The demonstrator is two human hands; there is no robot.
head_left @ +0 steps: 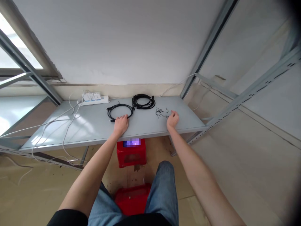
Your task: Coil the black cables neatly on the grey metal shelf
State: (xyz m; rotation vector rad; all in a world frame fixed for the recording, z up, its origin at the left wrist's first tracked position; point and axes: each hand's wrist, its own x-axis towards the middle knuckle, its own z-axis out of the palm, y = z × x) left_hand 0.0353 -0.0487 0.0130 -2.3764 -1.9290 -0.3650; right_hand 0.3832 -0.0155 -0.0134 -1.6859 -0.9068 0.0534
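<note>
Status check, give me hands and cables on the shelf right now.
Left hand flat on the near coiled cable. Right hand at the loose black ties, fingers curled. Second coil behind, untouched. Power strip far left.

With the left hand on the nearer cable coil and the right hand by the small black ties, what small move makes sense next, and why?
Probably the right hand should pinch one of the black ties lying loose just beyond its fingers. The left hand already rests on the near edge of the nearer coil, which looks unbound, while the farther coil lies untouched behind it.
</note>
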